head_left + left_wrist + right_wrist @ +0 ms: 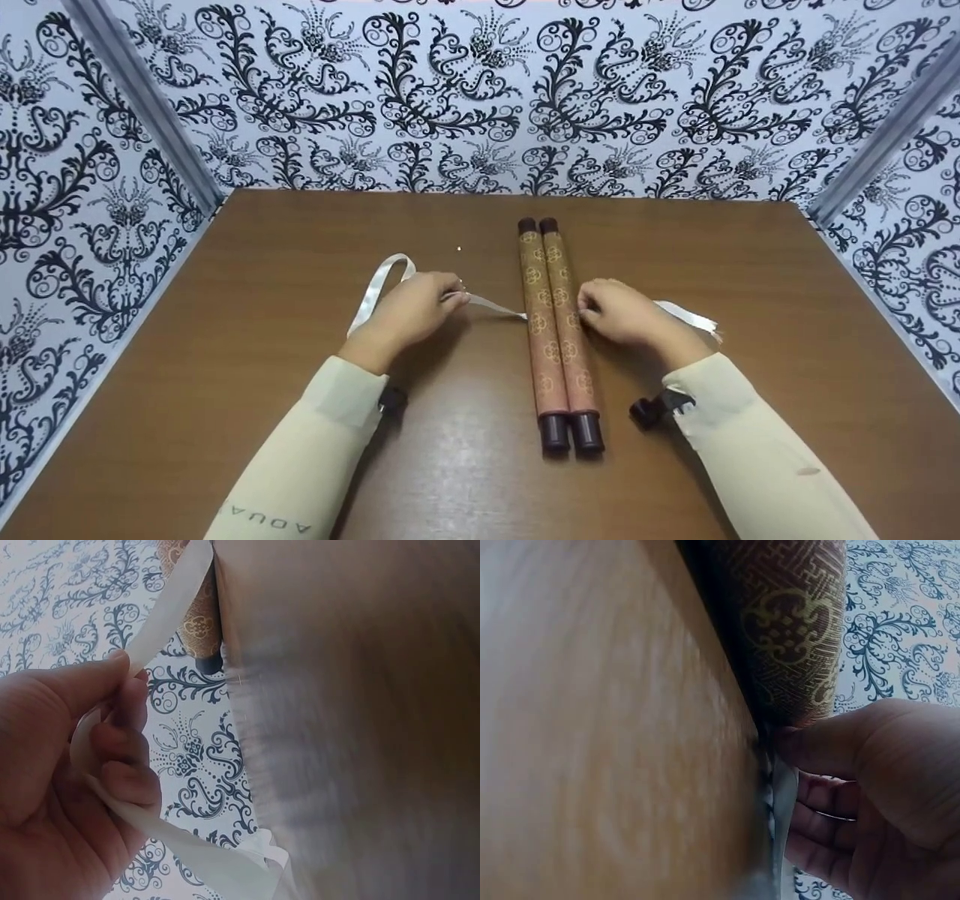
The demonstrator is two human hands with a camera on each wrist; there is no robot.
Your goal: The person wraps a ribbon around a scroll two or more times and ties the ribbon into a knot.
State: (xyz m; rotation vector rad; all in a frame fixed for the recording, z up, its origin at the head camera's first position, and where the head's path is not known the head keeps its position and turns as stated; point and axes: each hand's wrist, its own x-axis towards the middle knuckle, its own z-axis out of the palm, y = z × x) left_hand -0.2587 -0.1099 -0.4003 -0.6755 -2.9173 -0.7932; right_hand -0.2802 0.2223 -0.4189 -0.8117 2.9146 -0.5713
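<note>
on a brown wooden table (457,465), near its middle, two slim rolls (538,322) lie side by side, stretching away from the person. their cloth is patterned with flower-like motifs, gold-brown at the far end and pinkish red at the near end, and dark caps (555,433) finish the tips.

to the left of the rolls, the left hand (420,307) pinches a white ribbon (495,304) between thumb and forefinger, with no gap between the tips. the ribbon runs from the pinch to the side of the left roll, about halfway along it; the rest passes through the loosely curled fingers and loops out behind the hand.

just beside the right roll, the right hand (626,311) also has a narrow grip: its thumb tip, right against the cloth, pinches a flat white strip (784,802) against the fingers. a white frayed tail (690,316) lies on the table behind this hand.

both arms wear cream sleeves (300,442), and black-and-white scrollwork walls (480,90) enclose the table.
</note>
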